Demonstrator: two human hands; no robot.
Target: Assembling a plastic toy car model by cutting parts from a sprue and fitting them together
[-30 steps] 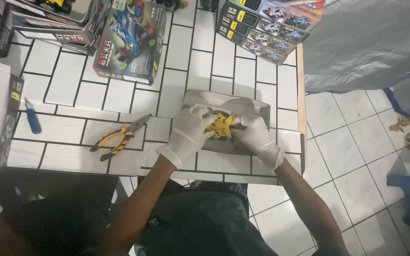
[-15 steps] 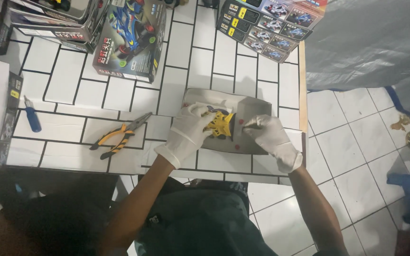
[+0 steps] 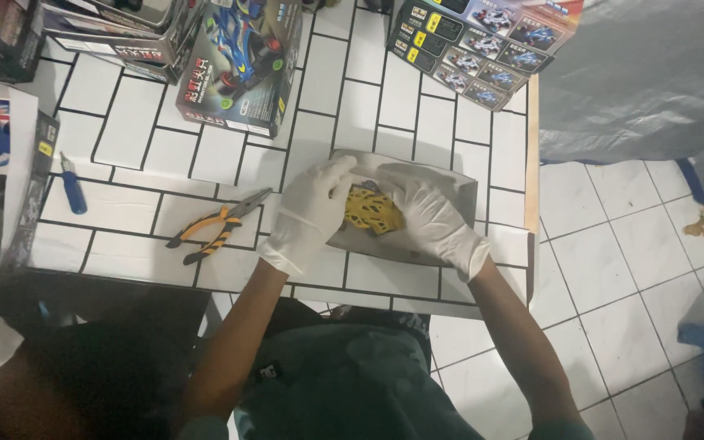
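Left hand: the white-gloved left hand sits on the left side of the small yellow plastic model-car chassis, fingers curled round its near edge; thumb and fingertips look closed on it, though the glove hides just where they press.
Right hand: the white-gloved right hand covers the chassis from the right, fingers bent down over its top. I cannot tell whether it pinches a small part or only steadies the piece.
Where the piece is: the yellow chassis lies between both hands, on a grey cardboard tray that rests on the white tiled tabletop, close to the table's right edge.
Risk, small parts: I'd say a slipped grip could flick a tiny piece off; the tray is shallow and the tiled floor is just beside it.
Risk, grip: loose gloves dull the touch, so too hard a squeeze might crack thin plastic.
Risk, tray: it looks light and unfixed, and a sideways push could slide it toward the edge.
Tools: orange-handled pliers lie left of the left hand, apart from it; a small blue-handled screwdriver lies farther left.
Around: printed model-car boxes stand at the back of the table, well clear.
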